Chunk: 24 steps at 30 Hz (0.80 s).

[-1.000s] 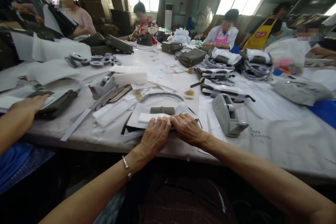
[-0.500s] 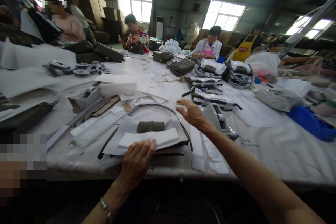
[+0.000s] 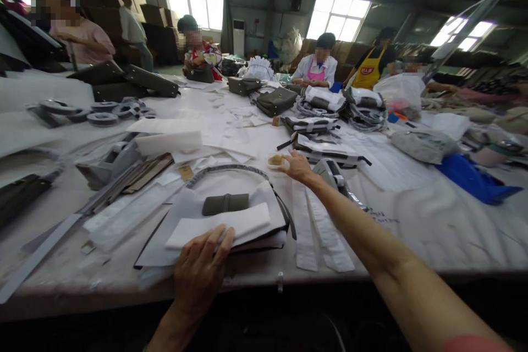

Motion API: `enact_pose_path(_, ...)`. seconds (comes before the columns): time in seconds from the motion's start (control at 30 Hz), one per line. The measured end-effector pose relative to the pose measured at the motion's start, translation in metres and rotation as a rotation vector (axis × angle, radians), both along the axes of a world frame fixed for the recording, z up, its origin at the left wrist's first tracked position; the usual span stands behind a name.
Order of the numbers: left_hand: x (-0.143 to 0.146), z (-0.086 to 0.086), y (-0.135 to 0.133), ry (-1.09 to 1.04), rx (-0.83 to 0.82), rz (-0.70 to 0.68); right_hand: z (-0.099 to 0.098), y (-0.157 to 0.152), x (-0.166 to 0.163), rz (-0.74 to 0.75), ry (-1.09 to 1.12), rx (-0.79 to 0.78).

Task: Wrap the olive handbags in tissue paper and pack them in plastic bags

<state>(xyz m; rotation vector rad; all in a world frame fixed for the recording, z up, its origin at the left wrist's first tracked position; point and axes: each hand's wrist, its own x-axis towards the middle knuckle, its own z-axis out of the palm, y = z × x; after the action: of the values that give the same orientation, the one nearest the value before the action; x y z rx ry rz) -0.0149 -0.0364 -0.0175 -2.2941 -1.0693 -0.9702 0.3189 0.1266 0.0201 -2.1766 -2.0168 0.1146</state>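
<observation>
My left hand (image 3: pixel 198 272) lies flat, fingers spread, on the near edge of a white foam sheet (image 3: pixel 223 225) that covers an olive-green bag wrapped in white paper (image 3: pixel 226 203). The bag's handle (image 3: pixel 231 169) arcs behind it. My right hand (image 3: pixel 297 165) is stretched out across the table, its fingers at a small clear tub with something brown in it (image 3: pixel 275 160). Whether the fingers grip the tub I cannot make out.
A grey tape dispenser (image 3: pixel 336 176) stands just right of my right arm, another (image 3: pixel 108 160) at the left. White paper strips (image 3: pixel 319 231) lie near the front edge. Wrapped bags (image 3: pixel 325 100), tape rolls (image 3: pixel 101 118) and several seated workers fill the far side.
My right hand left the foam sheet and reached forward to the small tub. The left hand stayed on the sheet's near edge. The camera tilted up and nearer.
</observation>
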Motion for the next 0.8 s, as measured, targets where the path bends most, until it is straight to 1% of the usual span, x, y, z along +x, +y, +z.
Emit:
enact_pose_path(0.1, -0.002, 0.003, 0.001, -0.003, 0.005, 0.015, 0.012, -0.034, 0.010, 0.028, 0.051, 0.114)
enact_pose_path(0.17, -0.005, 0.004, 0.001, -0.012, 0.006, 0.030, 0.014, -0.063, 0.013, 0.057, 0.122, 0.170)
enact_pose_path(0.27, -0.008, 0.006, 0.003, -0.037, 0.005, 0.044, 0.002, -0.105, 0.012, 0.084, 0.246, 0.218)
enact_pose_path(0.37, -0.010, 0.008, 0.004, -0.053, 0.011, 0.062, -0.022, -0.132, 0.008, 0.088, 0.255, 0.195)
enact_pose_path(0.43, -0.010, 0.007, 0.005, -0.063, 0.014, 0.081, -0.037, -0.141, 0.007, 0.085, 0.243, 0.166)
enact_pose_path(0.5, -0.011, 0.006, 0.006, -0.071, 0.009, 0.088, -0.046, -0.145, 0.008, 0.067, 0.245, 0.145)
enact_pose_path(0.63, -0.011, 0.005, 0.005, -0.077, -0.008, 0.094, -0.052, -0.146, 0.012, 0.063, 0.257, 0.166)
enact_pose_path(0.8, -0.011, 0.008, 0.003, -0.088, -0.008, 0.092, -0.061, -0.148, 0.014, 0.122, 0.218, 0.236)
